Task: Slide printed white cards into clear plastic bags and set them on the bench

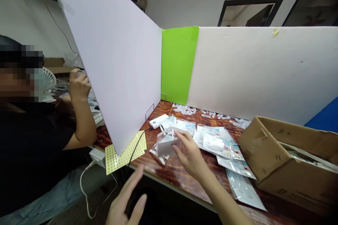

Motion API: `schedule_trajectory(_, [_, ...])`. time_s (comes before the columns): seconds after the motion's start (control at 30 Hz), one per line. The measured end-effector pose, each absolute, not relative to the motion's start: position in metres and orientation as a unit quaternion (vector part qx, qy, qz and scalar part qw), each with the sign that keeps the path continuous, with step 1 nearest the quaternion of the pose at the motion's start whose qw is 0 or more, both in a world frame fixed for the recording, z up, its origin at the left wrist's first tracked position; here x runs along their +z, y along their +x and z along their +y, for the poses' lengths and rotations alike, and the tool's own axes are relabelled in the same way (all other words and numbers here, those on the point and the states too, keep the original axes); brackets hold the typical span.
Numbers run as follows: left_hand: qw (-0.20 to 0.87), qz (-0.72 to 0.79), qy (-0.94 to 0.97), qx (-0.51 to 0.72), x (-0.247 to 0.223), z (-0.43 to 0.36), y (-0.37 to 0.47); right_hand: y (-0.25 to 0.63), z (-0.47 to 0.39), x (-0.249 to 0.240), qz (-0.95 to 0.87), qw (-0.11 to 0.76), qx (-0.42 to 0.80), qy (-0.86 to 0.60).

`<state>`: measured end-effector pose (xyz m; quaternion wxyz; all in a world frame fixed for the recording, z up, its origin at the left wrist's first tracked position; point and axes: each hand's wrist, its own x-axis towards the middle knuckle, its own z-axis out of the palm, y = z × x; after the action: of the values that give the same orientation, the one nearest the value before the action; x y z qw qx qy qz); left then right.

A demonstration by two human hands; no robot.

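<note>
My right hand (191,156) is over the wooden table, thumb and fingertips at the edge of a clear, greyish plastic packet (166,146). Small white pieces lie around and behind this packet, and glare blurs its exact shape. Below the table's front edge, my left hand (126,200) is raised with its fingers apart and holds nothing. Flat clear packages (221,142) with printed cards overlap to the right of my right hand. Beyond the packet lies a white device (158,121) with a black cable.
A white upright panel (118,59) divides the table; a person (31,140) sits behind it. Small white tubes (185,109) are scattered along the back panel. Yellow dotted sticker sheets (118,154) overhang the front edge. An open cardboard box (271,161) stands on the right.
</note>
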<state>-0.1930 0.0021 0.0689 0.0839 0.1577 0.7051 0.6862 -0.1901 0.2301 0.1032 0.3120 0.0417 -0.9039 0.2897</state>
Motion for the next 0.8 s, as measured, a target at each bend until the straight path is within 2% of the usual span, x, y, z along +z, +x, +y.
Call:
schedule_trajectory(0.07, [0.087, 0.701, 0.229, 0.670, 0.089, 0.025, -0.208, -0.162, 0.230, 0.127, -0.874, 0.318, 0.365, 0.033])
schedule_trajectory(0.13, [0.197, 0.619, 0.295, 0.701, 0.107, 0.052, -0.217, -0.137, 0.228, 0.145, -0.852, 0.315, 0.417, 0.025])
schedule_trajectory(0.23, [0.309, 0.501, 0.284, 0.757, 0.124, 0.088, -0.215, -0.108, 0.228, 0.158, -0.852, 0.324, 0.412, 0.008])
schedule_trajectory(0.4, [0.318, 0.431, 0.206, 0.819, 0.133, 0.116, -0.190, -0.083, 0.238, 0.161, -0.864, 0.338, 0.372, -0.035])
schedule_trajectory(0.57, [0.310, 0.439, 0.172, 0.825, 0.138, 0.122, -0.179, -0.067, 0.243, 0.159, -0.846, 0.289, 0.447, -0.020])
schedule_trajectory(0.63, [0.307, 0.455, 0.170, 0.818, 0.139, 0.123, -0.176, -0.062, 0.242, 0.159, -0.871, 0.309, 0.382, -0.025])
schedule_trajectory(0.73, [0.251, 0.500, 0.191, 0.806, 0.139, 0.126, -0.169, -0.059, 0.239, 0.160, -0.871, 0.460, 0.167, -0.035])
schedule_trajectory(0.8, [0.190, 0.540, 0.230, 0.787, 0.139, 0.126, -0.160, -0.061, 0.236, 0.162, -0.853, 0.514, 0.093, -0.001])
